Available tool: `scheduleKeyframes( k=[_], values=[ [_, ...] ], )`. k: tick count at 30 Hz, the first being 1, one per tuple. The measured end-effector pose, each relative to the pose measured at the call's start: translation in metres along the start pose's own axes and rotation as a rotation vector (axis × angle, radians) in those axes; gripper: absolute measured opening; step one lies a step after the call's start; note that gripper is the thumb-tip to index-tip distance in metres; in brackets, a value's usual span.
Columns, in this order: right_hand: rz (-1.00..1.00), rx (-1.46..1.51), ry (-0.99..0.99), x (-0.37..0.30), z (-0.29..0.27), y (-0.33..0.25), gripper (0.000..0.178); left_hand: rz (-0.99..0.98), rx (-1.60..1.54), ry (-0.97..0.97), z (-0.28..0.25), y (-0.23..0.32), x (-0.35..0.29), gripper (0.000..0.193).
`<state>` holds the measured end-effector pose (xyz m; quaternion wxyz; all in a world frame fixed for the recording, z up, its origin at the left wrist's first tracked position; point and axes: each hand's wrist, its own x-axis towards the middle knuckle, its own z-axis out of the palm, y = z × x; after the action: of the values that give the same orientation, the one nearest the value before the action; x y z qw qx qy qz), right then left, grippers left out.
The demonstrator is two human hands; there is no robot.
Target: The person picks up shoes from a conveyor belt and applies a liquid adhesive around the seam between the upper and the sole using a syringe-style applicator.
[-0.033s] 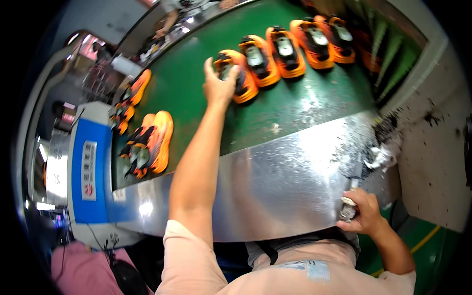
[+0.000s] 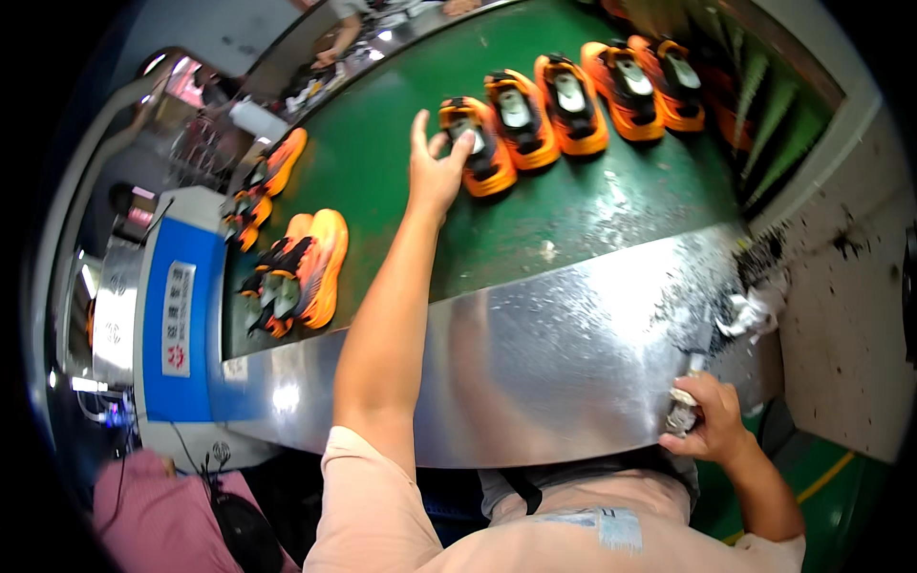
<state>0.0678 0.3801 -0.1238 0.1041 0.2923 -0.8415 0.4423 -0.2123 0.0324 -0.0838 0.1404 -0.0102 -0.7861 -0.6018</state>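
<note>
My left hand point(image 2: 439, 172) is stretched over the green conveyor belt point(image 2: 382, 258) with its fingers spread. Its thumb is by the nearest orange-and-black running shoe point(image 2: 485, 158), touching or just apart from it; I cannot tell which. That shoe stands upright at the left end of a row with several like it, among them a neighbouring shoe point(image 2: 523, 124). My right hand point(image 2: 714, 418) is closed round a small tool with a stained, whitish grip point(image 2: 681, 413), near the front edge of the metal ledge point(image 2: 535, 382). The tool's far end blends into dark smears, so its kind is unclear.
More orange shoes point(image 2: 325, 267) lie on the belt's left side beside a blue-and-white machine housing point(image 2: 175, 325). Crumpled white material point(image 2: 757, 307) and black crumbs lie by the right wall point(image 2: 841, 315). At the far side another person's arm point(image 2: 344, 38) shows. Pink cloth point(image 2: 143, 516) is at lower left.
My left hand has loosened from the end shoe, its fingers now spread more. The whole row appears slightly further right in view. My right hand keeps its grip on the tool.
</note>
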Motion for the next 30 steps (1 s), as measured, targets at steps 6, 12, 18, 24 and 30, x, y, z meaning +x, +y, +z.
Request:
scheduleKeyframes(
  k=[6,12,18,24,30],
  values=[
    [-0.023,-0.041,0.023,-0.001,-0.003,-0.003,0.064,0.495,0.747,0.582,-0.206,-0.023,-0.072,0.054],
    [0.010,0.059,0.026,-0.007,-0.002,0.002,0.066,-0.188,0.012,0.587,-0.280,-0.075,-0.138,0.060],
    [0.133,0.123,-0.026,-0.010,0.008,-0.003,0.066,-0.158,0.229,0.446,-0.255,-0.026,-0.137,0.041],
    [0.266,0.119,-0.007,-0.002,-0.017,-0.030,0.062,-0.088,0.177,0.305,-0.184,0.047,-0.232,0.047],
    [0.547,0.720,-0.032,0.006,-0.023,-0.065,0.053,-0.250,0.196,0.158,-0.118,0.053,-0.364,0.061]
  ],
)
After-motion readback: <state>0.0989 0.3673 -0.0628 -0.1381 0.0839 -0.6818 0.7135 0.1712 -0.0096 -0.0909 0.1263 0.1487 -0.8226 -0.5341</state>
